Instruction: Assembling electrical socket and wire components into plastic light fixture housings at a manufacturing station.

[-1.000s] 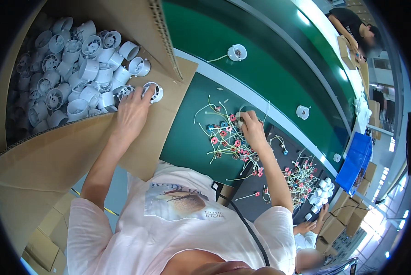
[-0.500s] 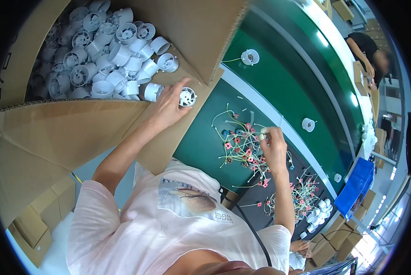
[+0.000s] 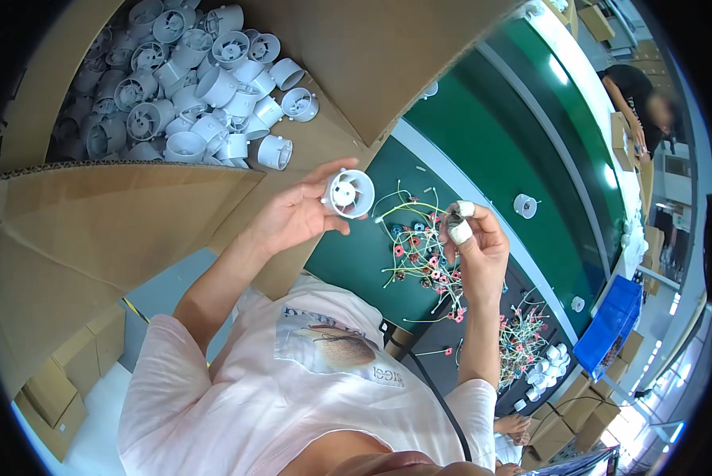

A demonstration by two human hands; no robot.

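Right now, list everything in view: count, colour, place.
Carton: one, brown, left
Housings: many, white, inside carton
Held housing: one, white, centre
Wired parts: many, red, blue, pale, tabletops
Pieces: several, white, dark tabletop
Conveyor: one, green, beyond tabletops
Conveyor housings: three, white, along it
Bin: one, blue, right
Smaller cartons: several, brown, both sides
Co-workers: two, dark, white clothing, right
Shirt: one, pale, bottom
Left hand: one, bare, on held housing
Right hand: one, white-tipped, apparently holding wired part
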